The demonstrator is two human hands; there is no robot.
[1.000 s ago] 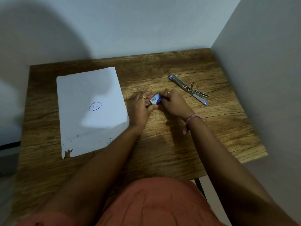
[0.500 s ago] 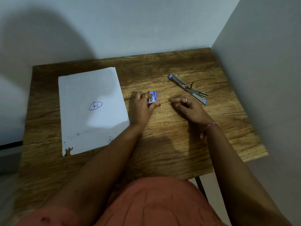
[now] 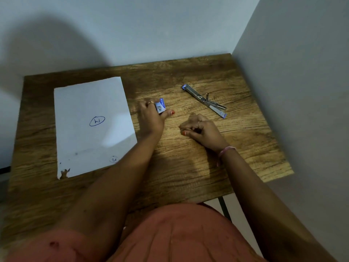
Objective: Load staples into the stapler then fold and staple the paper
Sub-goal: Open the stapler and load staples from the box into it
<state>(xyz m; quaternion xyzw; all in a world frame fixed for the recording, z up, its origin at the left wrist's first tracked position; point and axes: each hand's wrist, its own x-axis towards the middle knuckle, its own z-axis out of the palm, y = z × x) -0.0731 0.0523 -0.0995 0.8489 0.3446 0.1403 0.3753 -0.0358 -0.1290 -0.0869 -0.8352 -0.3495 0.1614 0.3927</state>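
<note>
My left hand grips a small blue staple box just above the wooden table, right of the paper. My right hand hovers low over the table's middle with thumb and fingertips pinched together on what looks like a thin strip of staples, too small to see well. The metal stapler with blue ends lies swung open flat at the back right, beyond my right hand and untouched. A white sheet of paper with a circled pen mark lies flat on the left.
Walls close the table in at the back and along the right side. The paper's near-left corner is torn. My orange-clad lap fills the bottom of the view, and a dark table leg shows at the near right.
My hands have come apart. The right hand drew back from the box toward me and to the right; the left hand carried the box slightly left and away from me.
</note>
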